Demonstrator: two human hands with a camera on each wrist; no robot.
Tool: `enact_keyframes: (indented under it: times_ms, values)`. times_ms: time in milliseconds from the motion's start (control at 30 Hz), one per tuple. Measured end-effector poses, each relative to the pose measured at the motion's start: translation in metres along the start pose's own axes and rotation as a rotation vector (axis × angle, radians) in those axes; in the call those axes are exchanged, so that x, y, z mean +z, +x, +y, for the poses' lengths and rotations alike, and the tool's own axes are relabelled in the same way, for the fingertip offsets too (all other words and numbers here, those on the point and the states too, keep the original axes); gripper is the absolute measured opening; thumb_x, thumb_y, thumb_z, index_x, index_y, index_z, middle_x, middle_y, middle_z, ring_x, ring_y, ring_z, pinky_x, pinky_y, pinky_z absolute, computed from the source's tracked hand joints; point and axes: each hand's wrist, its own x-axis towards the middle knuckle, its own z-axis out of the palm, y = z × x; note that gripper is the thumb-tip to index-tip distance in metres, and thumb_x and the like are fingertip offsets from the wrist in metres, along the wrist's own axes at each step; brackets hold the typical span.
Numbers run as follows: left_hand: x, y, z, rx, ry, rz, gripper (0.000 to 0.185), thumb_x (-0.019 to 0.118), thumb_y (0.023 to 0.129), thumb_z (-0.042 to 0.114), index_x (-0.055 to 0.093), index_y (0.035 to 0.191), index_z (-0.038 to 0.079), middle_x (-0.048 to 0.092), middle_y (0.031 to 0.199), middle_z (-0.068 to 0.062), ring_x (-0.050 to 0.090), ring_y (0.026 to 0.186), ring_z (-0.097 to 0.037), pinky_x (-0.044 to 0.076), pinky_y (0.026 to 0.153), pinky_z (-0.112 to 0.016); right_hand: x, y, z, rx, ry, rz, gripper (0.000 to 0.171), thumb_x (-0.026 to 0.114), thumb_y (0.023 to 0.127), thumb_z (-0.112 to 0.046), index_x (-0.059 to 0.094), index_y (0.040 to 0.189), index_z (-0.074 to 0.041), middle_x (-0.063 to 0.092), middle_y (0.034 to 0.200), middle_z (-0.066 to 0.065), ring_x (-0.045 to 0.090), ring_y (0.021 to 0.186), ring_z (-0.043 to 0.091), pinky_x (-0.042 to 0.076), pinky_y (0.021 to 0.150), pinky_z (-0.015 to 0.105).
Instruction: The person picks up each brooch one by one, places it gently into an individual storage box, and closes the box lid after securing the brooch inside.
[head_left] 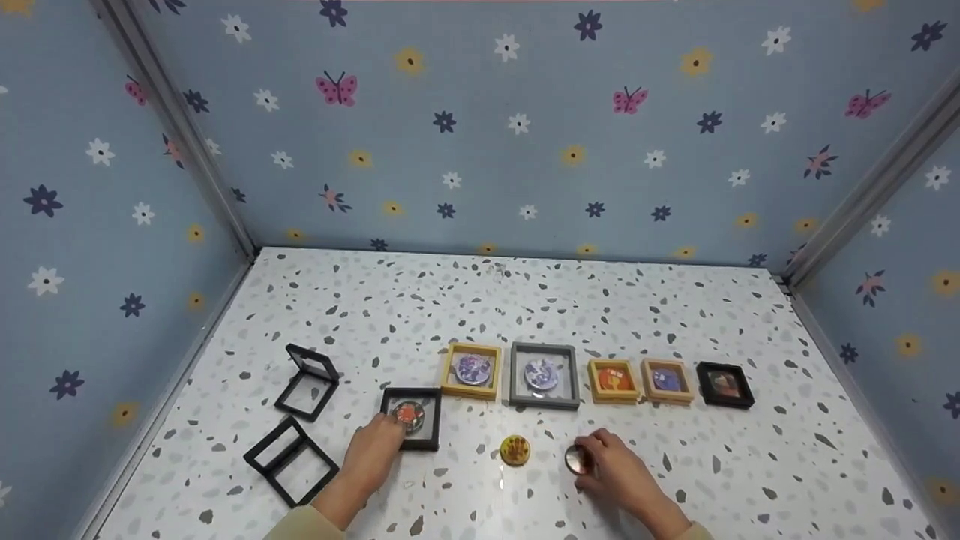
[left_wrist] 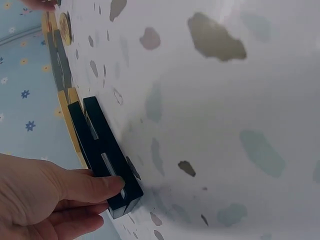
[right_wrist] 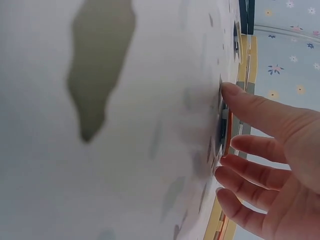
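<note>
My left hand (head_left: pixel 373 448) pinches the lower left edge of a black square display frame (head_left: pixel 438 420), which lies on the table. A round badge with an orange-red picture (head_left: pixel 409 414) shows behind the frame's clear window. In the left wrist view, the thumb (left_wrist: pixel 107 186) presses on the black frame's side. My right hand (head_left: pixel 619 472) holds a round badge (head_left: pixel 576 460) by its edges, tilted, a shiny side showing. The right wrist view has that badge (right_wrist: pixel 223 127) between thumb and fingers, partly hidden. A yellow round badge (head_left: pixel 515 450) lies between both hands.
Two black frames stand opened at left, the upper one (head_left: pixel 309 381) and the lower one (head_left: pixel 292 461). A row behind the hands holds a yellow frame (head_left: pixel 447 373), a grey frame (head_left: pixel 545 405), an orange-yellow frame (head_left: pixel 616 398), a tan frame (head_left: pixel 670 397) and a small black frame (head_left: pixel 727 402). Patterned walls surround the table.
</note>
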Motion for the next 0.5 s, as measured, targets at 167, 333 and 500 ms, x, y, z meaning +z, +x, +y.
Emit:
enact_keyframes:
  times_ms: [167, 333, 500]
  values:
    - [0.001, 0.004, -0.008, -0.001, -0.015, -0.023, 0.024, 0.074, 0.055, -0.009, 0.060, 0.072, -0.002, 0.056, 0.069, -0.013, 0.053, 0.066, -0.026, 0.048, 0.056, -0.036, 0.002, 0.000, 0.002, -0.032, -0.015, 0.021, 0.049, 0.078, 0.063, -0.024, 0.060, 0.103, -0.002, 0.049, 0.091, 0.004, 0.050, 0.079, 0.019, 0.047, 0.063, 0.034]
    - [0.001, 0.011, -0.014, -0.006, 0.015, -0.030, 0.019, 0.071, 0.058, -0.012, 0.061, 0.071, -0.001, 0.055, 0.069, -0.012, 0.052, 0.065, -0.025, 0.048, 0.055, -0.036, 0.001, 0.001, 0.001, -0.002, 0.015, -0.021, 0.042, 0.077, 0.066, -0.023, 0.061, 0.100, -0.003, 0.048, 0.088, 0.001, 0.048, 0.075, 0.014, 0.045, 0.060, 0.030]
    - [0.004, 0.019, -0.022, 0.012, 0.054, 0.017, 0.013, 0.064, 0.065, -0.013, 0.060, 0.067, 0.000, 0.054, 0.065, -0.012, 0.052, 0.064, -0.025, 0.048, 0.051, -0.037, 0.001, 0.003, 0.000, 0.037, 0.044, -0.061, 0.038, 0.076, 0.068, -0.022, 0.060, 0.098, -0.005, 0.046, 0.086, -0.001, 0.047, 0.074, 0.012, 0.044, 0.060, 0.030]
